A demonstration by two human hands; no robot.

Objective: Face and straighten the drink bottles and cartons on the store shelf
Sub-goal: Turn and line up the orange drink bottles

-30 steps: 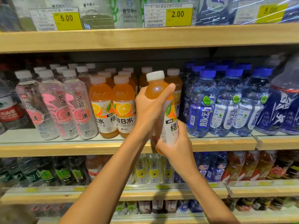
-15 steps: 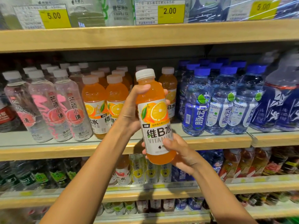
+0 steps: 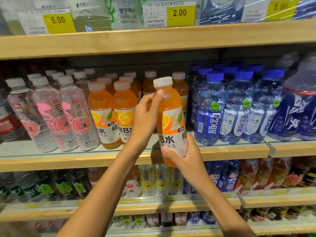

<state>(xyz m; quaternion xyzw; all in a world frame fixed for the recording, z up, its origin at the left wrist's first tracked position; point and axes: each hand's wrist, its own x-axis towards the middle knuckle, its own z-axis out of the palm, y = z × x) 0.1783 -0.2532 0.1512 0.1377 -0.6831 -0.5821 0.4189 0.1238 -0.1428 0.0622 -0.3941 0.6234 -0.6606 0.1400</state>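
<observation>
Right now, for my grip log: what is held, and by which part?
The orange bottle: left hand at its shoulder, right hand round its lower label.

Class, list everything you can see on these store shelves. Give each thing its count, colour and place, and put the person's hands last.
orange drink bottle with a white cap: one, orange, held in front of the middle shelf
shelved orange drink bottles: two in front, more behind, orange, middle shelf, left of the held one
clear plastic bottles with pink labels: three in front, more behind, middle shelf, left
blue-capped clear bottles: three in front, more behind, blue labels, middle shelf, right
yellow price tags: three, yellow, top shelf
wooden shelf: light wood, middle level
small mixed bottles: many, count unclear, lower shelves
left hand: grips the held bottle's upper part
right hand: grips its base
</observation>
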